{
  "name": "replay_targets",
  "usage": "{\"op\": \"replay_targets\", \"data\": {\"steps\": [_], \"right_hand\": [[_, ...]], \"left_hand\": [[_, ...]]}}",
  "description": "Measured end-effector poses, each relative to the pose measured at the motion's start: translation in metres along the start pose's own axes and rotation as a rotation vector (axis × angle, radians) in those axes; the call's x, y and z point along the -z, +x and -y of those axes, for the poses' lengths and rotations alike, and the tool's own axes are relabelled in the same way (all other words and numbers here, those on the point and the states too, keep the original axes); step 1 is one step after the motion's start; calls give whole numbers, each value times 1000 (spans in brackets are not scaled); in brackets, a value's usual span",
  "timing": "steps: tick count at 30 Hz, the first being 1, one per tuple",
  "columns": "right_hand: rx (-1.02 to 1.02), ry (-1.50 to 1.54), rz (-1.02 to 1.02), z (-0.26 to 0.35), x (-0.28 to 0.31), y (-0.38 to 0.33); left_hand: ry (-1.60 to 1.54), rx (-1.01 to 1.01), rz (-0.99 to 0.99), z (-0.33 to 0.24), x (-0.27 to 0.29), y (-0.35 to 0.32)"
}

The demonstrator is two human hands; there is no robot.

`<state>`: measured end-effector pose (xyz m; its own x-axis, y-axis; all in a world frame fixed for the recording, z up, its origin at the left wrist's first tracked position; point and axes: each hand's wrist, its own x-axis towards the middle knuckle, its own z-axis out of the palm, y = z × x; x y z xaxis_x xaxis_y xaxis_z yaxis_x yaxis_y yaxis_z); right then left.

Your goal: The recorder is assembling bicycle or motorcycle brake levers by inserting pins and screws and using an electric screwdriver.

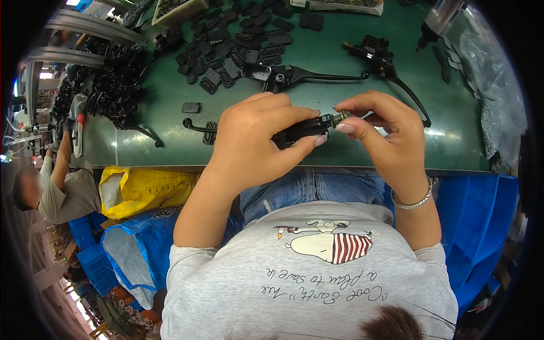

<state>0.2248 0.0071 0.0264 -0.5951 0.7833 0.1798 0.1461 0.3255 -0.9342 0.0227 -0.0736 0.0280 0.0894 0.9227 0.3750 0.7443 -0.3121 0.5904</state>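
My left hand (pixel 252 133) is closed round a black brake lever assembly (pixel 297 134), held just above the bench near its front edge. The ball end of its lever (pixel 192 126) pokes out to the left of the hand. At the right end of the assembly, a small brass-coloured bolt (pixel 340 117) is pinched between the thumb and index finger of my right hand (pixel 391 130). How deep the bolt sits in the body cannot be made out. Beyond my hands lie another lever assembly (pixel 283 75) and a third one (pixel 377 56) farther right.
A green bench (pixel 340 34) carries a spread of black rubber pads and caps (pixel 232 51). Lever assemblies are heaped (pixel 116 85) at left. Clear plastic wrap (pixel 493 85) lies at right, near a hanging power screwdriver (pixel 439 25). Blue bins (pixel 476 226) stand below. Another person (pixel 71 192) is far left.
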Motion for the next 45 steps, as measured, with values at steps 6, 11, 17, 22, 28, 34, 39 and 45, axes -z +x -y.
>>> {"op": "replay_targets", "data": {"steps": [6, 11, 17, 22, 28, 34, 39, 45], "right_hand": [[186, 56, -14, -10, 0, 2], [159, 44, 30, -7, 1, 1], [38, 10, 16, -4, -2, -1], [-75, 54, 17, -3, -6, 0], [-147, 58, 21, -7, -9, 1], [-197, -12, 40, -9, -10, 4], [-214, 62, 90, -17, -12, 5], [-91, 330, 11, -22, -17, 0]], "left_hand": [[-135, 85, 41, 1, 2, -1], [-62, 67, 39, 0, 2, -1], [-13, 31, -1, 0, -2, -2], [23, 14, -25, 1, -5, -3], [77, 9, -14, 2, -4, -4], [102, -4, -20, 0, -5, -5], [88, 0, -36, 2, -9, -6], [70, 123, -13, 7, -6, -10]]}}
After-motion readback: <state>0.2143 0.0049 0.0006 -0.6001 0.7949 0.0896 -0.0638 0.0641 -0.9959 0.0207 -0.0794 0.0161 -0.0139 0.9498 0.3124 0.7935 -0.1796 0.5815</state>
